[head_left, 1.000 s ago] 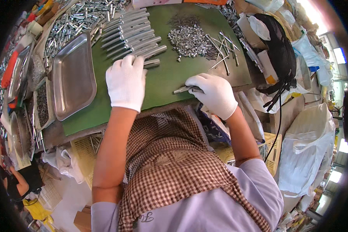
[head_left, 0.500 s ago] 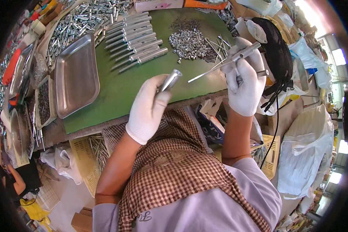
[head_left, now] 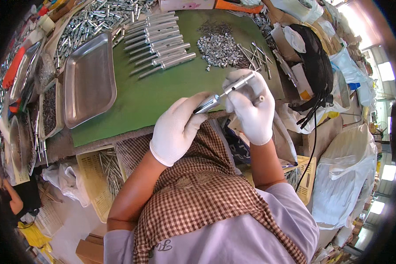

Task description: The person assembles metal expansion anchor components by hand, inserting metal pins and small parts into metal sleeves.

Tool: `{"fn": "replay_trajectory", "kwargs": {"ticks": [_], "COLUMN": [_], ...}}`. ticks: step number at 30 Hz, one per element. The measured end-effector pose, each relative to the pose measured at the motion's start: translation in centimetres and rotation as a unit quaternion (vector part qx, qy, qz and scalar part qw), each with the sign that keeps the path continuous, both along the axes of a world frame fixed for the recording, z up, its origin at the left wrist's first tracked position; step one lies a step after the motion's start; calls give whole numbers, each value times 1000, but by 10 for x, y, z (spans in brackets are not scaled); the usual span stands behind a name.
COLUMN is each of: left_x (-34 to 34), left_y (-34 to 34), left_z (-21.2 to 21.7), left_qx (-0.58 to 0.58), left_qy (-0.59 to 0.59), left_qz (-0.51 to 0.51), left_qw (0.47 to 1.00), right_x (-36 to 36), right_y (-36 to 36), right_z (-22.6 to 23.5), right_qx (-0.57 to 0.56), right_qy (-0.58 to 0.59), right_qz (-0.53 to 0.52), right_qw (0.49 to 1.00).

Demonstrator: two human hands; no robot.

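Now, at upper left we see a steel tray [head_left: 89,79] on the green mat [head_left: 154,99]. Mid-frame, our gloved left hand [head_left: 177,128] clasps a metal tube [head_left: 208,104]; our right hand [head_left: 250,107] grips the thin rod [head_left: 238,82] meeting it.
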State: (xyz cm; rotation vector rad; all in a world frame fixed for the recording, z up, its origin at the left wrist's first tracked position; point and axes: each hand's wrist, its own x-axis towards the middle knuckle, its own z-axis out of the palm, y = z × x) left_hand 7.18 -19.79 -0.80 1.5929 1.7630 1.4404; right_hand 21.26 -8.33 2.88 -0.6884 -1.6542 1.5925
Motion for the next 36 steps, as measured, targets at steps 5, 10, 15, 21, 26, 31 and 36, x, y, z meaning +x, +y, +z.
{"fn": "replay_trajectory", "kwargs": {"ticks": [5,10,15,21,26,31,36], "left_x": [-5,-4,-5,-15,-15,-16,-14], "left_y": [-1,0,0,-2,1,5,7], "left_z": [4,4,17,18,11,12,10], "left_qx": [-20,-72,-82,-85,-77,-136,-168], "left_qy": [31,50,160,268,231,202,264], "left_qz": [-13,11,29,9,23,24,40], "left_qw": [999,996,983,960,970,970,949], "right_x": [2,4,10,6,5,2,5], "right_y": [-2,-2,8,3,7,10,19], "right_z": [-6,-10,-25,-20,-25,-31,-44], "right_qx": [37,-91,-282,-168,-141,-107,-103], "right_qy": [-10,-15,50,-66,-78,-105,-110], "right_qz": [-10,51,147,67,48,48,58], "right_qw": [999,994,947,981,986,988,987]}}
